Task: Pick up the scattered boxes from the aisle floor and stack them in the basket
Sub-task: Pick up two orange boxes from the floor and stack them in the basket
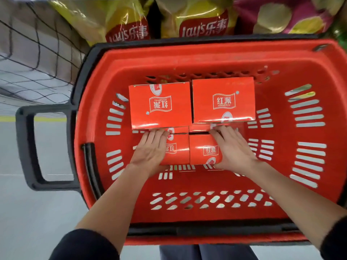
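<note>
The basket (187,59) already holds a far pair of boxes (159,106), lying side by side on a lower layer whose edges show beneath them. The left hand (150,149) and right hand (232,149), fingers straight and flat, press a near pair of boxes (176,151) between them, low in the middle of the basket. I see no box on the floor (37,212) at the left, so I judge the work nearly finished.

1. A black left sleeve (86,244) was worn, ended well short of the wrist.
2. A matching right sleeve (336,239) was seen (only partly in view).
3. The left hand (150,152) and right hand (232,149) were left uncovered.
4. Grey-blue trousers (206,252) were worn.
</note>
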A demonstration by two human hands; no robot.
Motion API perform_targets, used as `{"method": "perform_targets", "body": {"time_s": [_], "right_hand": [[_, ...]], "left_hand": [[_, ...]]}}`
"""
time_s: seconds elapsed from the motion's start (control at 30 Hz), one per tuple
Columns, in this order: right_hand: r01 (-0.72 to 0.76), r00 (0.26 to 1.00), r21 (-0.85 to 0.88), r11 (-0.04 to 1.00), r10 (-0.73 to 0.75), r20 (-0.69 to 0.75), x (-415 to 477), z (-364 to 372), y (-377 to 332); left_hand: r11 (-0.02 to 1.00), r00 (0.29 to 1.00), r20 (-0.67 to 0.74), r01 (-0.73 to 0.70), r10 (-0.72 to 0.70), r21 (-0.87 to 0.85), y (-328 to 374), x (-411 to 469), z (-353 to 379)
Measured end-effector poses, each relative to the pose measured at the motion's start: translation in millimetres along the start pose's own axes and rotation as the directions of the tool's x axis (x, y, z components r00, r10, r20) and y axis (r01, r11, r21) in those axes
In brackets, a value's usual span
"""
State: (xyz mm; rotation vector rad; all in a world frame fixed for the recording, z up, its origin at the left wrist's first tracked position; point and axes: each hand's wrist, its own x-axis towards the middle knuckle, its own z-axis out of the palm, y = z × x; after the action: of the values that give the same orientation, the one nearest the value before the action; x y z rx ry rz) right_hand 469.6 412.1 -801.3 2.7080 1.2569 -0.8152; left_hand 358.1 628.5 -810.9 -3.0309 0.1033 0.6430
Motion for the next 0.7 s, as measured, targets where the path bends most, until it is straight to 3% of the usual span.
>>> {"method": "perform_targets", "body": {"time_s": [0.1,0.33,0.57,0.7], "right_hand": [[0.015,1.000,-0.048,0.999,-0.015,-0.019,2.5,9.9,1.8],[0.058,0.998,-0.174,0.983,-0.054,0.030,11.2,14.5,0.9],[0.000,0.997,-0.188,0.982,0.015,0.079,8.0,7.0,-5.0],[0.061,0.989,-0.133,0.989,-0.042,0.145,-2.7,-14.7,-12.9]], "left_hand": [[0.999,0.998,-0.056,0.026,-0.024,0.027,3.0,1.2,12.9],[0.999,0.999,-0.017,0.043,-0.042,0.027,7.7,3.2,26.1],[0.991,0.991,0.118,0.054,-0.068,0.119,15.2,-0.6,10.7],[0.998,0.979,0.193,0.062,-0.060,-0.004,7.7,-10.5,-14.0]]}}
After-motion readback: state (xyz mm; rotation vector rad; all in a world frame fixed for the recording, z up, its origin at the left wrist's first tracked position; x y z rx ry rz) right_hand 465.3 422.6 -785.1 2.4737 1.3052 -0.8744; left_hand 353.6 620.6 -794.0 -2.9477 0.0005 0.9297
